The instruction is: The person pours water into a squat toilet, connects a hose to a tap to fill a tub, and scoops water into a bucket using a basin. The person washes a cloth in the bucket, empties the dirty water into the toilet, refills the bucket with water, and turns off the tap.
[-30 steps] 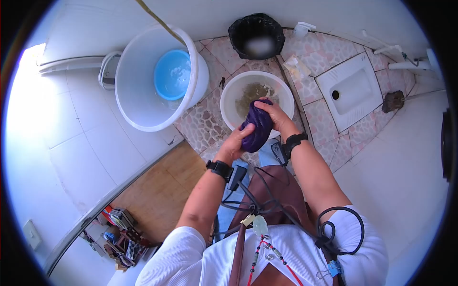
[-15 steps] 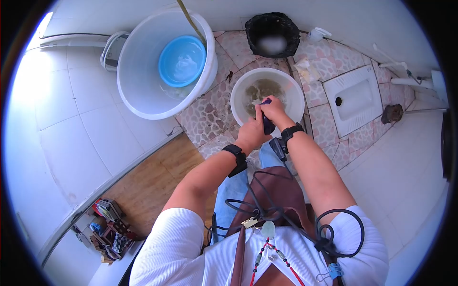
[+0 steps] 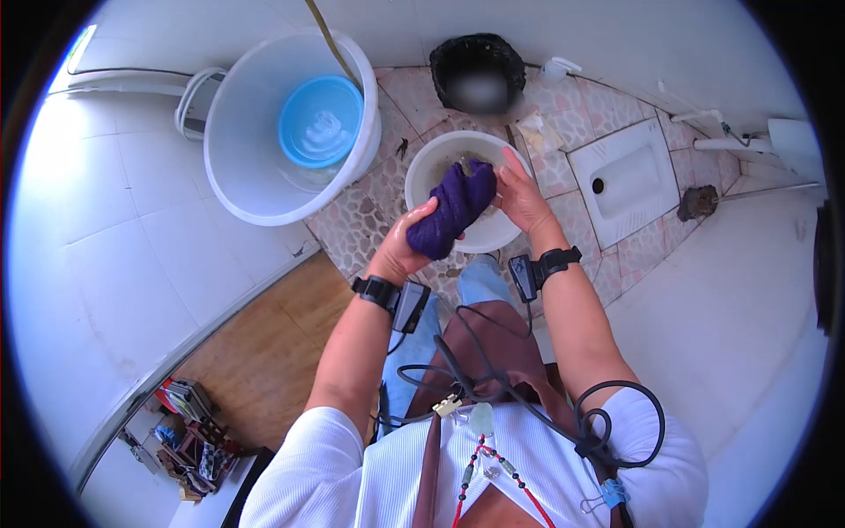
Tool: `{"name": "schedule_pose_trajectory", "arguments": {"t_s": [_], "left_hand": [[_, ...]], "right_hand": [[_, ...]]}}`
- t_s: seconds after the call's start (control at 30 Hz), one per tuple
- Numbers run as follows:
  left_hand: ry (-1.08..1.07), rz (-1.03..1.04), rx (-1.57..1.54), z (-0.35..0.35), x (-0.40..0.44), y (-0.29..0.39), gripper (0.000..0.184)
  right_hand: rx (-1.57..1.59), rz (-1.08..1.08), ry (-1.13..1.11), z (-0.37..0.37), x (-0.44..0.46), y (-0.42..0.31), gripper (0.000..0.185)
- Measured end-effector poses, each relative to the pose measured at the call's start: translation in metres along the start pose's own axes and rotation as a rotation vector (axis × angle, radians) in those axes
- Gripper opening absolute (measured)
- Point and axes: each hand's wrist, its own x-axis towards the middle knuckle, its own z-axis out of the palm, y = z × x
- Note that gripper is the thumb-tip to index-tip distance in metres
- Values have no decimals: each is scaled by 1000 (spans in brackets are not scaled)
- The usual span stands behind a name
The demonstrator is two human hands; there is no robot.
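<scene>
A twisted, wet-looking purple cloth is held above a white basin of murky water on the tiled floor. My left hand is wrapped round the lower left end of the cloth. Beside the upper right end is my right hand, its fingers apart and the palm turned towards the cloth; it may touch the cloth's edge, but nothing is gripped in it.
At the left stands a large white tub with a blue basin inside. A black-lined bin is behind the white basin. A squat toilet lies to the right, near a brown brush head.
The cloth was gripped by both hands, which turned and squeezed it. Now my right hand has opened and moved to the right, and the cloth lies looser in my left hand.
</scene>
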Motion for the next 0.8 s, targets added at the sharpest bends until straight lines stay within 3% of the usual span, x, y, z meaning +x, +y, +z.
{"name": "schedule_pose_trajectory", "arguments": {"t_s": [0.1,0.17,0.23,0.3,0.37,0.4,0.47,0.57,0.63,0.7,0.8], "left_hand": [[-235,-160,-411,10,-1,-10,59],[-225,-163,-470,18,3,-19,61],[-212,-161,-537,19,6,-25,62],[-190,-163,-633,17,9,-29,62],[-224,-165,-621,12,13,-22,63],[-211,-153,-509,10,13,-18,68],[-199,-136,-405,6,13,-12,72],[-163,-136,-161,10,19,-2,73],[110,-55,332,32,20,6,69],[160,-71,380,42,24,12,74],[264,-38,875,37,31,13,96]], "right_hand": [[147,-100,-146,8,8,9,86],[200,-117,-195,18,14,8,86],[401,-163,-453,34,13,-4,86],[437,-149,-435,38,11,-7,82],[198,-44,-381,29,18,-7,65],[198,-41,-384,29,20,-7,65],[-33,61,-120,28,25,-7,51],[-42,156,52,39,29,-14,44],[-39,188,85,37,41,-11,43],[-33,230,120,32,52,-2,41],[-203,231,60,22,69,10,32]]}}
